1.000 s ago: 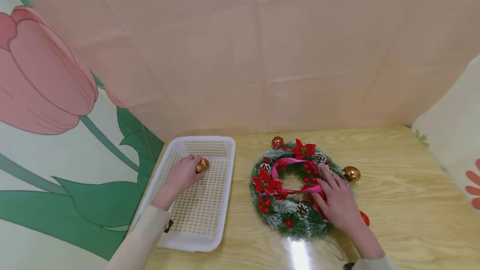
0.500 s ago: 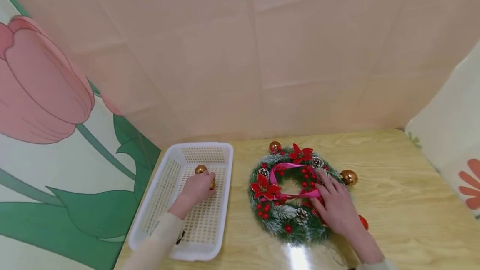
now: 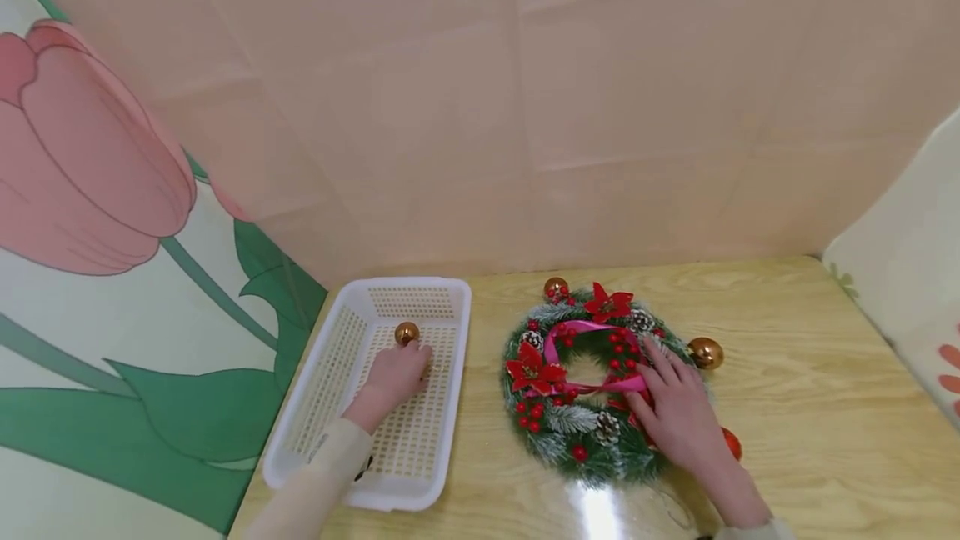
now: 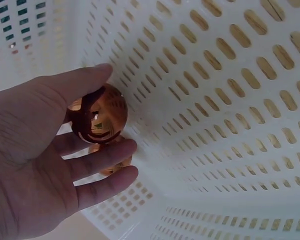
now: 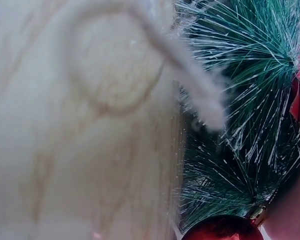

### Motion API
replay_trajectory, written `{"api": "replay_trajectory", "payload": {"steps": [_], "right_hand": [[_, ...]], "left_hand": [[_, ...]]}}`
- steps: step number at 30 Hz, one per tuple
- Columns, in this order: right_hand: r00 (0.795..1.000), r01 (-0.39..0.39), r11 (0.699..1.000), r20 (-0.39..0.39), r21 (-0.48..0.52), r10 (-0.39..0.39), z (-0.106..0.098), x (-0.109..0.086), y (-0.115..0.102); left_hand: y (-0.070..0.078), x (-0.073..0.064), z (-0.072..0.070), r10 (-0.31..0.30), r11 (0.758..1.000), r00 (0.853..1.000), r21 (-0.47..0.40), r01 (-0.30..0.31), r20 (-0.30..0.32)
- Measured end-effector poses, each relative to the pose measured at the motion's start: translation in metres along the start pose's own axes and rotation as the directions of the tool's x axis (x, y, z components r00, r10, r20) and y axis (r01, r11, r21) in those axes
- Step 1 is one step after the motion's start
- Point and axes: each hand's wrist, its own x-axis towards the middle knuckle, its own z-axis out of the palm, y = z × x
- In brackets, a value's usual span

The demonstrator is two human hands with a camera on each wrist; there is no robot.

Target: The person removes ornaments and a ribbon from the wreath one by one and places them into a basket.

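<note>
My left hand (image 3: 397, 375) is down inside the white plastic basket (image 3: 463, 357). In the left wrist view, thumb and fingers lie round a shiny copper-gold bauble (image 4: 107, 115). A second gold bauble (image 4: 115, 165) shows partly behind the fingers. From the head view, one bauble (image 3: 407, 332) lies on the basket floor just beyond the fingertips. To the right, my right hand (image 3: 675, 415) rests on the right side of a green Christmas wreath (image 3: 555, 448), fingers lightly spread near its pink ribbon (image 3: 551, 348). Red poinsettias (image 3: 531, 369), berries and pinecones (image 3: 607, 427) decorate the wreath.
Gold baubles (image 3: 706, 352) stick out from the wreath's outer edge, with a red bauble (image 3: 732, 443) beside my right wrist. The wooden table (image 3: 825, 407) meets a pinkish wall covering (image 3: 600, 107) at the back. A tulip-patterned panel (image 3: 97, 148) stands along the left.
My left hand has moved slightly right and toward me inside the basket, leaving one gold bauble uncovered beyond its fingers. My right hand has stayed on the wreath.
</note>
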Motion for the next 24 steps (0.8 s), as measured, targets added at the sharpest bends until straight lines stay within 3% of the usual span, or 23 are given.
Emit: {"api": "replay_trajectory", "payload": {"steps": [5, 10, 13, 19, 24], "right_hand": [[1.0, 0.005, 1.0, -0.024, 0.0, -0.005, -0.001, 0.001, 0.002], [0.999, 0.01, 1.0, -0.039, 0.003, -0.009, -0.001, 0.001, 0.003], [0.999, 0.008, 1.0, -0.04, 0.004, -0.008, -0.001, 0.0, 0.004], [0.999, -0.005, 1.0, -0.036, 0.004, 0.006, 0.0, -0.003, 0.004], [0.999, 0.001, 1.0, -0.044, 0.002, -0.001, 0.001, -0.002, 0.003]], "left_hand": [[0.005, 0.007, -0.014, 0.006, 1.0, 1.0, 0.0, -0.006, -0.02], [0.013, 0.013, -0.041, -0.031, 0.999, 0.999, -0.039, 0.032, 0.039], [0.019, 0.014, -0.061, -0.048, 0.998, 0.998, -0.049, 0.05, 0.04], [0.041, 0.017, -0.098, -0.027, 1.0, 0.997, -0.018, 0.026, -0.068], [0.065, 0.025, -0.119, 0.081, 0.995, 0.975, 0.074, -0.068, -0.205]]}}
